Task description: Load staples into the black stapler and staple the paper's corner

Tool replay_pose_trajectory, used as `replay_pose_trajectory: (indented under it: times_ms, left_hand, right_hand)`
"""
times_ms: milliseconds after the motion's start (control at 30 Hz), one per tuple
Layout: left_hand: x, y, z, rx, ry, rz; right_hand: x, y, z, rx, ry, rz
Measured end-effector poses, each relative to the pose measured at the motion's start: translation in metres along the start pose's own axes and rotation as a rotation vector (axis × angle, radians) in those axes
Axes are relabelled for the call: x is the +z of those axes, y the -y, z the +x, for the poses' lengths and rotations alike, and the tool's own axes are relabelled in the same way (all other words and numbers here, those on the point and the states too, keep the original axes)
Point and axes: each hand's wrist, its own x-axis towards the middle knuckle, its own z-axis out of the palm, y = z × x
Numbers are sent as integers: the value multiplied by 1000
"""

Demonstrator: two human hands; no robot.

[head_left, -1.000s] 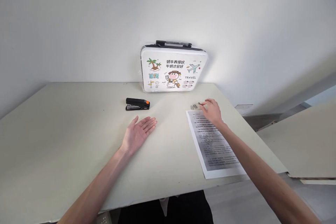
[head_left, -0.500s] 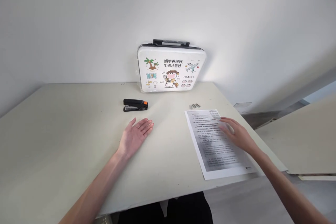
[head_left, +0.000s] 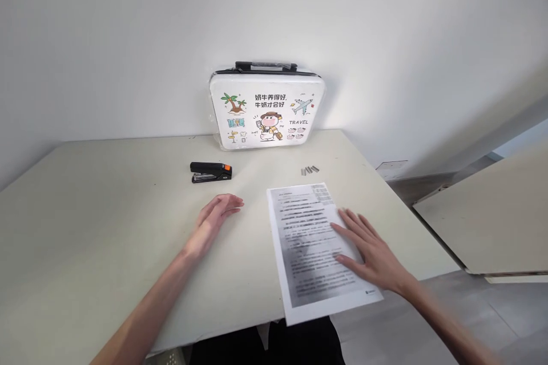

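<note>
Treat paper (head_left: 305, 228), on tabletop (head_left: 111, 222) at four o'clock from stapler (head_left: 211, 172), as probably light, limp (creasing easily, too); pinch at six-o'clock edge. Right hand (head_left: 371, 251) spread over three-o'clock side, grip apart; left hand (head_left: 210, 220) loosely bent, grip slack.

You are at a pale worktop (head_left: 107, 211) that meets a plain white wall (head_left: 128, 40), most likely in an office or study room. The black stapler (head_left: 210, 172), the small grey staple strips (head_left: 310, 170) and the printed sheet (head_left: 317, 251) in front of you suggest desk work; on your right, a second pale table (head_left: 488, 222) stands over grey flooring (head_left: 479, 302).
</note>
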Motion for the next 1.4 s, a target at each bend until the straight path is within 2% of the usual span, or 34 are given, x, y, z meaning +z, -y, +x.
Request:
replay_pose_trajectory:
  times_ms: [67, 133, 300, 500, 633, 900, 1067, 1233, 1400]
  left_hand:
    - [-4, -2, 1, 57, -44, 292]
    - [-11, -5, 3, 113, -93, 491]
    - [-45, -7, 9, 196, -128, 572]
    - [-112, 3, 2, 398, -34, 1080]
    - [-139, 7, -2, 456, -106, 1168]
    - [-146, 9, -4, 496, -213, 1185]
    - [-146, 9, -5, 444, -221, 1191]
    - [-144, 9, -4, 501, -229, 1192]
    - [-144, 9, -4, 537, -236, 1214]
  right_hand:
    - [7, 22, 13, -73, -2, 9]
    - [14, 43, 27, -117, -31, 25]
    - [32, 91, 62, -174, -108, 88]
    - [46, 136, 91, -175, 34, 102]
    - [54, 155, 104, -206, 57, 122]
    - [63, 158, 118, -256, 33, 153]
    - [64, 156, 121, -257, 28, 192]
    - [63, 156, 121, -250, 49, 250]
    - [51, 138, 114, -164, 76, 401]
